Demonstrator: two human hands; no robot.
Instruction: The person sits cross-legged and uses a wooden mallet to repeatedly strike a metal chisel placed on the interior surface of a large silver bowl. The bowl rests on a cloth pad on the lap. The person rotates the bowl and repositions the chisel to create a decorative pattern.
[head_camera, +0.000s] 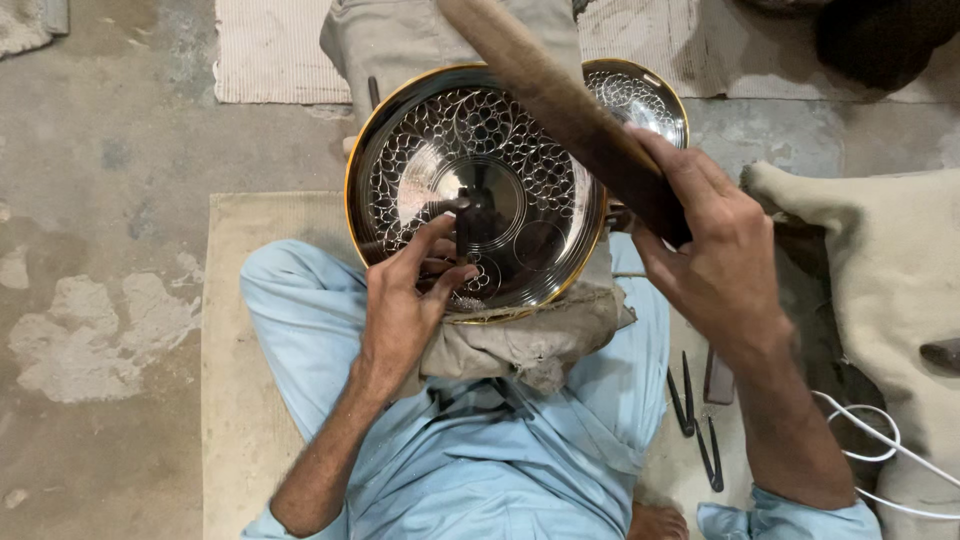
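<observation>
An engraved metal plate (500, 150) with a brass-coloured rim rests on a padded cloth (530, 345) over the person's lap, tilted toward the camera, its surface covered in leaf and scroll patterns. The left hand (410, 295) pinches a small dark chisel (462, 228) upright against the plate near its centre, fingers closed around it. The right hand (720, 260) grips a long wooden mallet (570, 110), raised above the plate's right side. A 2nd engraved plate (650, 100) lies behind the 1st. Dark metal tools (695, 420) lie on the mat at the right, near a white cable (880, 450).
</observation>
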